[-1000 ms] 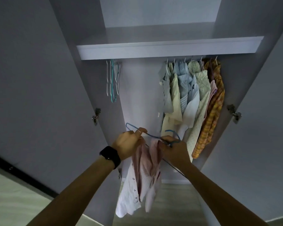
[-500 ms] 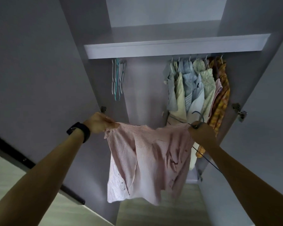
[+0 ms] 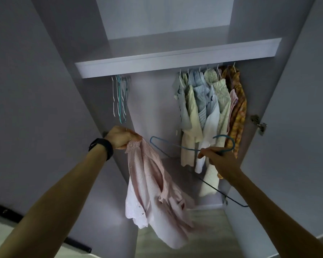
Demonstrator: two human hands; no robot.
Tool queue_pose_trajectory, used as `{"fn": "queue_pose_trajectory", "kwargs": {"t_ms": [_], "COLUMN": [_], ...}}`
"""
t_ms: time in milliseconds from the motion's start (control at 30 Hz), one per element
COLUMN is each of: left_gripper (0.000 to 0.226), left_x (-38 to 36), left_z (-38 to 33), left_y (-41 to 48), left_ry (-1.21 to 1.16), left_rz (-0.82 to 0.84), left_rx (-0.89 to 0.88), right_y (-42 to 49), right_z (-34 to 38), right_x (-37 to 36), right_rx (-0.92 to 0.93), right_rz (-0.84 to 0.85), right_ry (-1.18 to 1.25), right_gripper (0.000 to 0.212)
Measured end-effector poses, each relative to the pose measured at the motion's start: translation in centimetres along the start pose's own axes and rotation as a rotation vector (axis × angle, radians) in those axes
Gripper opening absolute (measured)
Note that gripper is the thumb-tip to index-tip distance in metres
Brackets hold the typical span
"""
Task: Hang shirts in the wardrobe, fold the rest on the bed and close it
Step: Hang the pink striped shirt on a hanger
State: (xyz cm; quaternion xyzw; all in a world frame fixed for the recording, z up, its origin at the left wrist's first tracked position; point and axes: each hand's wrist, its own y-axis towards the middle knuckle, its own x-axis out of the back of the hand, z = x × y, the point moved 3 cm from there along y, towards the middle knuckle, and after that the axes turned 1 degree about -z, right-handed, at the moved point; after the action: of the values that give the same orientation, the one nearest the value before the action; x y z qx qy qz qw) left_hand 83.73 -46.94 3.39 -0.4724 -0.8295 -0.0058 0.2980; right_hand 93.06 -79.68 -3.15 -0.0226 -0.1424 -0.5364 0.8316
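Observation:
My left hand point(image 3: 122, 137) grips a pink striped shirt point(image 3: 153, 185) by its collar; the shirt hangs down loosely in front of the open wardrobe. A blue wire hanger point(image 3: 177, 146) is held in my right hand point(image 3: 217, 157) near its hook, clear of the shirt, with one end pointing left and the other trailing down past my right forearm. Several shirts point(image 3: 209, 112) hang on the rail at the wardrobe's right side, behind my right hand.
Several empty hangers point(image 3: 119, 97) hang at the rail's left end. A white shelf point(image 3: 175, 60) runs above the rail. The wardrobe doors stand open on both sides, with a hinge point(image 3: 258, 124) on the right one. Pale floor shows below.
The shirt was stretched wide between both hands. My right hand has let go of it and holds only the hanger; the shirt now dangles from my left hand alone.

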Motion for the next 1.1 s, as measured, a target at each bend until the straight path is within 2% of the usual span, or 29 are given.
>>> {"fn": "queue_pose_trajectory", "kwargs": {"t_ms": [100,300,400,467,533,633,733,867,933,1000,1100], "left_gripper": [0.013,0.009,0.012,0.013,0.012,0.010,0.014,0.030,0.022,0.020,0.026], "left_x": [-0.6,-2.5,-2.9,-2.9,-3.2,-3.2,-2.7,-1.8,-1.9,-2.2,-3.3], "left_z": [-0.7,-3.4,-5.3,-6.0,-6.0,-5.3,-4.4,-4.5,-5.5,-6.6,-8.0], "left_y": [0.7,-0.4,-1.9,-3.3,-4.6,-6.1,-7.0,-7.0,-6.7,-6.4,-5.6], "left_ry": [0.047,0.122,0.057,0.028,0.065,0.298,0.731,0.686,0.832,0.975,1.108], "left_rz": [-0.016,0.034,0.044,0.067,0.123,0.153,0.004,-0.038,-0.067,-0.063,-0.057], "left_rx": [-0.017,-0.155,-0.232,-0.263,-0.304,-0.415,-0.626,-0.696,-0.807,-0.843,-0.854], "right_y": [-1.0,-0.7,0.0,0.4,1.2,2.1,2.3,2.8,3.1,3.4,4.0], "right_z": [0.3,1.3,2.3,2.8,3.1,3.7,4.1,4.7,5.4,6.3,7.4], "right_x": [-0.5,-3.6,-6.0,-7.5,-8.4,-9.3,-9.8,-9.6,-9.3,-8.8,-7.5], "right_rx": [-0.007,0.025,-0.005,0.002,-0.048,-0.158,-0.161,-0.119,-0.067,-0.064,-0.065], "right_rz": [0.047,0.075,0.198,0.154,0.042,0.003,0.004,0.014,0.029,0.033,0.027], "right_ry": [0.006,-0.189,-0.193,-0.146,-0.020,0.234,0.276,0.296,0.293,0.293,0.255], "right_gripper": [0.031,0.024,0.032,0.043,0.031,0.017,0.017,0.025,0.022,0.012,0.031]}}
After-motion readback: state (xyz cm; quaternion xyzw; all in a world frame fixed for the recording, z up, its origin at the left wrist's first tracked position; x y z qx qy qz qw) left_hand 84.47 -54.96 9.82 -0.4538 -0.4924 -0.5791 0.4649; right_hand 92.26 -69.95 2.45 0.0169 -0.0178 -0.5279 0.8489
